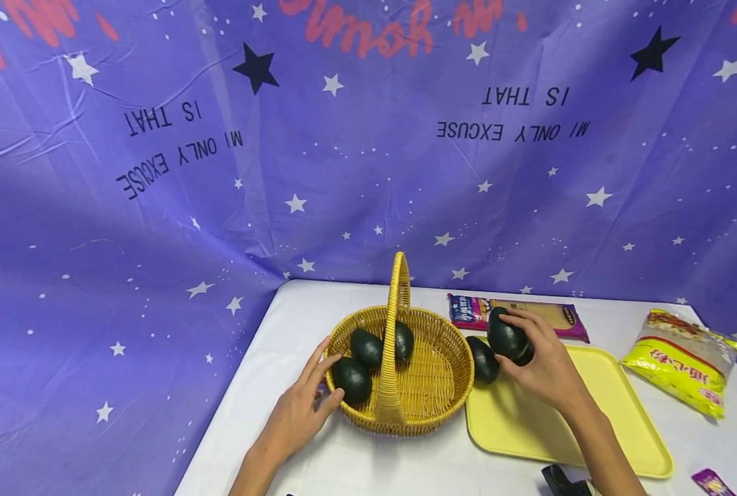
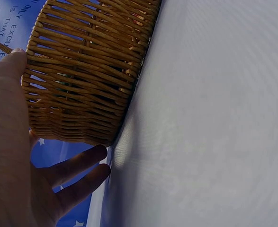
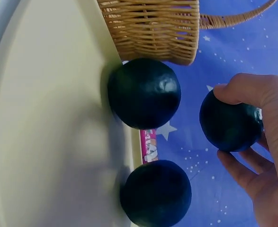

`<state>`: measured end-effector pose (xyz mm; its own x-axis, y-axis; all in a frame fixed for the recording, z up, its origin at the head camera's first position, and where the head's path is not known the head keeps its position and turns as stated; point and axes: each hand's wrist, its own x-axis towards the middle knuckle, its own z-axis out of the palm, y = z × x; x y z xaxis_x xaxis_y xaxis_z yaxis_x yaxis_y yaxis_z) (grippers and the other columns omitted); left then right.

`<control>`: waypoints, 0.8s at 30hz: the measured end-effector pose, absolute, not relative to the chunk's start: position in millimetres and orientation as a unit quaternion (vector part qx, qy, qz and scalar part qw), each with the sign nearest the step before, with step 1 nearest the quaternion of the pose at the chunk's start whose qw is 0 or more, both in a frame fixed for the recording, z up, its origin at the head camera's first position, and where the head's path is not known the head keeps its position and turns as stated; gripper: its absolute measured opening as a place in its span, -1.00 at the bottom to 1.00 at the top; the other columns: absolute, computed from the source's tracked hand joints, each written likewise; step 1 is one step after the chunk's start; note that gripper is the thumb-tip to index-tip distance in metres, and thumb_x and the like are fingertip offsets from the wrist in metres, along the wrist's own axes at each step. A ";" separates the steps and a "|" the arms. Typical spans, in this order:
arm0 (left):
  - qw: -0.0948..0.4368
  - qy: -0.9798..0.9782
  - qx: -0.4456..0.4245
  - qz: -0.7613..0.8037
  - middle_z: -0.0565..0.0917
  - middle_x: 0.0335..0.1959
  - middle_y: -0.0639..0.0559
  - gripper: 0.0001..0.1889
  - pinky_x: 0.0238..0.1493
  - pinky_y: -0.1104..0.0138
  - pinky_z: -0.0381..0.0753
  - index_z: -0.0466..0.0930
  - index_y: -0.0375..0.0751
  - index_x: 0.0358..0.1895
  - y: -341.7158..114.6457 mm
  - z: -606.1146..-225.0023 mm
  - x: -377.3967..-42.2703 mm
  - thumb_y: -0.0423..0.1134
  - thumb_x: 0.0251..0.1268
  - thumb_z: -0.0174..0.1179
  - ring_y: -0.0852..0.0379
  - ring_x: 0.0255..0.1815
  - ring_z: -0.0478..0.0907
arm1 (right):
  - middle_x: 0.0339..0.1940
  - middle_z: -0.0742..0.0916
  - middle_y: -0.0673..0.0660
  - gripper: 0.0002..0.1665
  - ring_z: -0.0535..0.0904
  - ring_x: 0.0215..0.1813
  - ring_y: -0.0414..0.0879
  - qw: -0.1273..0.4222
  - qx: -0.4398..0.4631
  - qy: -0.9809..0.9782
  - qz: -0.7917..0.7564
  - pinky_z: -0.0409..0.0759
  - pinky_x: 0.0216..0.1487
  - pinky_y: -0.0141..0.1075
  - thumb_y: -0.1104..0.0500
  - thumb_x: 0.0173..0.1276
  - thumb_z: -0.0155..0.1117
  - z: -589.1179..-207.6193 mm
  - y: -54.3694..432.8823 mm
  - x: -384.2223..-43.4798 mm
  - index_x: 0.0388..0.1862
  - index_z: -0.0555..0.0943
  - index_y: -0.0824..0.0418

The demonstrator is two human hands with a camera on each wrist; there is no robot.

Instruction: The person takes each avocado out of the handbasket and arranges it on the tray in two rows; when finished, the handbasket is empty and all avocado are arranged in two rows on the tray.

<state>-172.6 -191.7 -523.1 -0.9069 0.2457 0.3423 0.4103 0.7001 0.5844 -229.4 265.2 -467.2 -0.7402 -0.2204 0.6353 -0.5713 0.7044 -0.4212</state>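
Note:
Three dark green avocados [image 1: 352, 380] lie in the left part of a yellow wicker basket [image 1: 433, 413] with a tall arched handle. My left hand [image 1: 297, 417] rests on the basket's left rim, thumb and fingers spread, close to the nearest avocado. In the left wrist view, the thumb touches the rim and two fingers stretch out beside the woven wall. My right hand [image 1: 545, 365] pinches another avocado [image 1: 506, 334] between thumb and fingers, raised above the yellow tray [image 1: 629, 420]. Two more avocados [image 3: 144, 93] sit on the tray, one mostly hidden behind the held avocado in the head view.
Behind the tray lies a flat purple packet [image 1: 530, 315]. A yellow bag [image 1: 681, 365] stands right of the tray, and a small purple packet [image 1: 712, 482] is at the lower right. A black object [image 1: 561, 480] sits near the right forearm. Purple starred cloth [image 1: 368, 172] hangs behind the white table.

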 end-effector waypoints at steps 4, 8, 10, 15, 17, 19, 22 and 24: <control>0.119 -0.913 -0.179 -0.347 0.01 0.80 0.26 -0.38 -0.06 0.20 0.70 0.37 0.13 0.65 -191.8 -521.9 -172.5 0.11 0.64 0.20 0.33 -0.07 0.68 | 0.39 0.63 0.31 -0.02 0.54 0.37 0.31 0.290 0.233 -0.872 0.317 0.16 0.34 -0.70 0.46 -0.18 0.74 -464.6 271.7 -230.0 0.36 0.64 0.26; 0.118 -0.914 -0.178 -0.345 0.00 0.80 0.29 -0.38 -0.05 0.20 0.71 0.37 0.13 0.65 -191.7 -521.2 -172.6 0.11 0.65 0.19 0.34 -0.07 0.68 | 0.36 0.64 0.32 0.00 0.55 0.32 0.25 0.304 0.243 -0.865 0.317 0.22 0.32 -0.70 0.50 -0.22 0.74 -462.1 280.0 -229.8 0.35 0.64 0.30; 0.118 -0.914 -0.179 -0.345 0.00 0.80 0.27 -0.38 -0.06 0.20 0.71 0.37 0.12 0.65 -191.7 -521.1 -172.6 0.10 0.65 0.19 0.34 -0.08 0.68 | 0.35 0.64 0.31 0.00 0.55 0.29 0.22 0.307 0.243 -0.864 0.315 0.25 0.29 -0.71 0.51 -0.23 0.75 -461.3 283.6 -229.0 0.34 0.64 0.31; 0.123 -0.913 -0.182 -0.343 0.03 0.80 0.20 -0.38 -0.09 0.20 0.69 0.37 0.11 0.65 -191.7 -521.6 -172.7 0.08 0.64 0.20 0.36 -0.12 0.67 | 0.35 0.63 0.29 0.01 0.55 0.28 0.19 0.302 0.229 -0.871 0.314 0.26 0.24 -0.73 0.53 -0.21 0.74 -459.9 290.8 -227.5 0.36 0.63 0.30; 0.123 -0.913 -0.182 -0.343 0.04 0.80 0.19 -0.38 -0.10 0.20 0.69 0.37 0.11 0.65 -191.6 -521.9 -172.8 0.08 0.64 0.21 0.37 -0.12 0.66 | 0.36 0.62 0.29 0.01 0.54 0.29 0.21 0.298 0.226 -0.873 0.314 0.24 0.25 -0.73 0.53 -0.20 0.74 -459.9 293.0 -227.6 0.36 0.63 0.30; 0.123 -0.914 -0.181 -0.342 0.04 0.80 0.20 -0.38 -0.11 0.21 0.68 0.37 0.13 0.65 -191.5 -521.9 -172.7 0.08 0.64 0.21 0.38 -0.14 0.65 | 0.36 0.62 0.29 0.01 0.54 0.29 0.23 0.296 0.225 -0.875 0.311 0.22 0.26 -0.73 0.53 -0.20 0.74 -460.0 294.6 -227.9 0.37 0.63 0.29; 0.124 -0.915 -0.180 -0.340 0.03 0.80 0.21 -0.38 -0.11 0.21 0.67 0.34 0.21 0.66 -191.4 -522.3 -172.5 0.09 0.64 0.21 0.39 -0.15 0.64 | 0.35 0.63 0.31 0.01 0.52 0.30 0.23 0.296 0.227 -0.875 0.309 0.20 0.28 -0.72 0.53 -0.21 0.73 -460.0 297.3 -228.7 0.36 0.64 0.29; 0.124 -0.915 -0.180 -0.339 0.03 0.80 0.22 -0.38 -0.11 0.20 0.67 0.32 0.27 0.66 -191.4 -522.7 -172.3 0.09 0.64 0.21 0.38 -0.15 0.65 | 0.34 0.63 0.33 0.00 0.51 0.31 0.23 0.300 0.228 -0.873 0.309 0.19 0.30 -0.71 0.53 -0.23 0.72 -460.0 299.4 -229.1 0.34 0.64 0.30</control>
<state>-172.3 -191.4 -522.7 -0.9044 0.2449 0.3494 0.4133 0.7057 0.5754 -229.1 299.4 -460.0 -0.7163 -0.2137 0.6643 -0.5840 0.7047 -0.4030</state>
